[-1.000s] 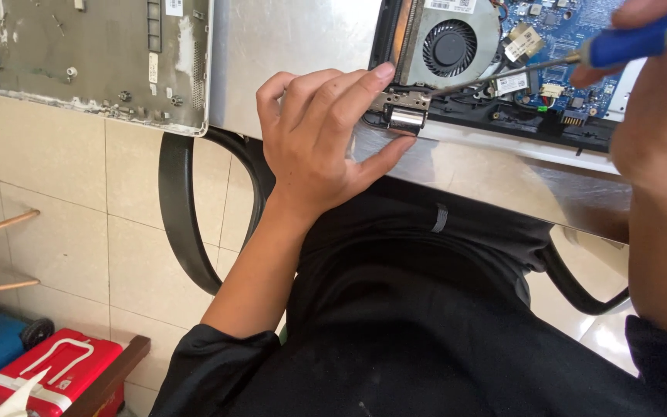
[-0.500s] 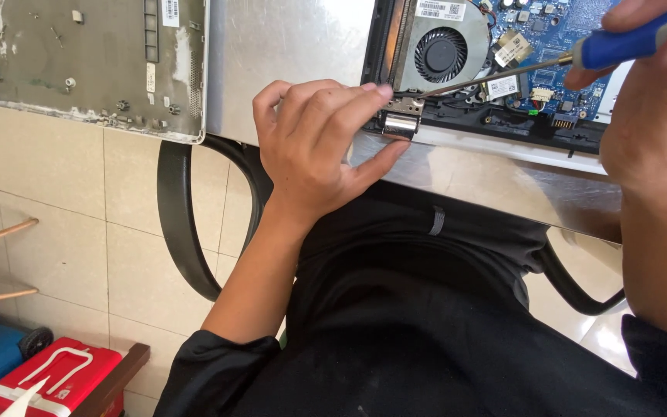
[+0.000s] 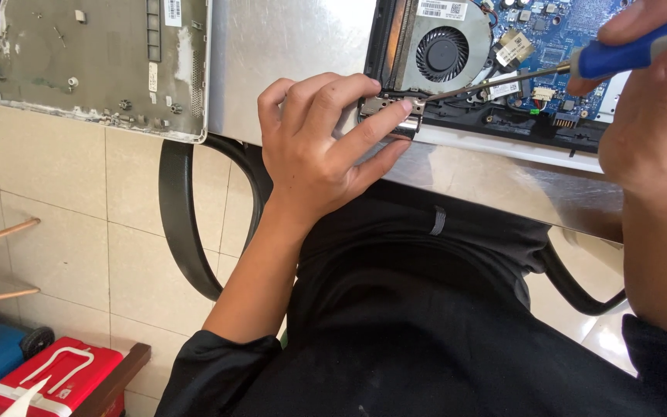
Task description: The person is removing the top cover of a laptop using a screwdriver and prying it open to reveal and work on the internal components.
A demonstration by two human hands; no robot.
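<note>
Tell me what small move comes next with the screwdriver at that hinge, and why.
Probably turn the screwdriver in place: its tip already sits at the metal hinge, the left hand pins that hinge, and the right hand grips the blue handle.

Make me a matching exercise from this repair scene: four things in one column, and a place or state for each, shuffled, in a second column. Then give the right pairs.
Things:
1. screwdriver
2. metal hinge
3. cooling fan
4. removed bottom cover

Places or states:
A. lies at the upper left on the table
B. pressed down by the fingers of the left hand
C. round and black, inside the open laptop
D. blue handle gripped in the right hand

Pairs: 1-D, 2-B, 3-C, 4-A
</note>
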